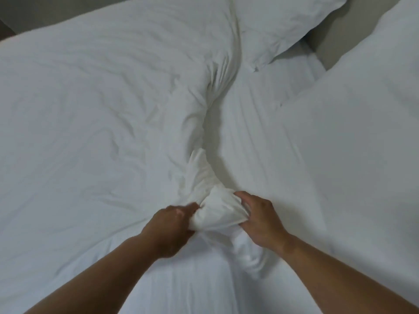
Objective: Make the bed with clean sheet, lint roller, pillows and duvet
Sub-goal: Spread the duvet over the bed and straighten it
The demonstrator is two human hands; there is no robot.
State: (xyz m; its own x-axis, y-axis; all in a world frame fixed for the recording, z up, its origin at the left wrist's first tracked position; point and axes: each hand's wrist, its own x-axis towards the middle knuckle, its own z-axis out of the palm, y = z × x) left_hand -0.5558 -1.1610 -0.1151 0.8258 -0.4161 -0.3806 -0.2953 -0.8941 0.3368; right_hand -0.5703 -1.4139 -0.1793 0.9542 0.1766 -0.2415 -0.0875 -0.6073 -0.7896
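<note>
A white duvet [90,109] covers the left half of the bed, its top edge bunched into a thick fold that runs toward me. My left hand [170,230] grips that bunched edge from the left. My right hand [258,220] grips the same bunch from the right, fingers curled into the cloth. To the right of the fold lies the striped white sheet [256,141]. Two white pillows stand at the head of the bed, one at the top [283,23] and one at the right [362,109].
A beige headboard or wall [326,39] shows between the two pillows. A dark strip of floor or furniture [5,30] shows at the far left corner beyond the bed.
</note>
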